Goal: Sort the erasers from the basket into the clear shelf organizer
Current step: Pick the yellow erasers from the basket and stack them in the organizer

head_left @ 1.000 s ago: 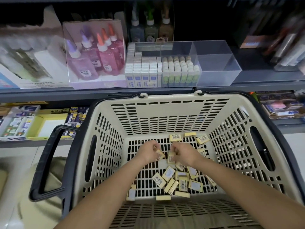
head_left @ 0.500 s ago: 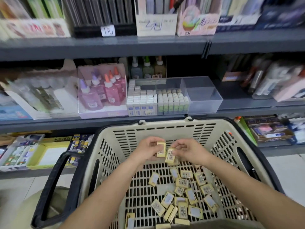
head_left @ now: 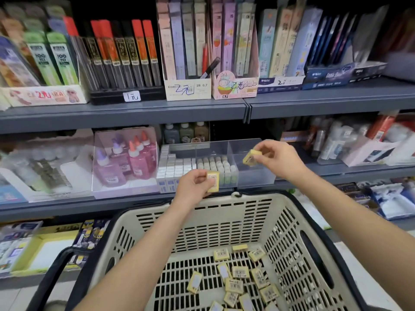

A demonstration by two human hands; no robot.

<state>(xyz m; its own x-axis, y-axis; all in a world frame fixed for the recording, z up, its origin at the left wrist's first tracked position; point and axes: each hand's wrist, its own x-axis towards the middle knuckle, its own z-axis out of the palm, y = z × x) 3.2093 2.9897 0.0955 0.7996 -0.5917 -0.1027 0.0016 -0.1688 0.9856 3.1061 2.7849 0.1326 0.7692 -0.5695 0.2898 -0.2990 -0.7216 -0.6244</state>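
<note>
A cream plastic basket (head_left: 224,212) with black handles stands below the shelf, with several yellow erasers (head_left: 238,279) loose on its floor. My left hand (head_left: 193,185) pinches one yellow eraser (head_left: 213,181) above the basket's far rim, in front of the clear shelf organizer (head_left: 256,178). My right hand (head_left: 276,158) pinches another yellow eraser (head_left: 251,157) over the organizer's right compartment, which looks bare. The organizer's left and middle compartments hold rows of white and pale green erasers (head_left: 213,167).
Beside the organizer on the left stands a clear box of pink and purple glue bottles (head_left: 125,162). Pencil-lead boxes and pen displays (head_left: 188,52) fill the shelf above. Packaged goods (head_left: 363,144) sit on the right, and a yellow tray (head_left: 51,248) lies on the lower shelf.
Both hands rose out of the basket, each with one eraser. The right hand moved up and right over the organizer's right compartment; the left stopped in front of the organizer. The view tilted upward.
</note>
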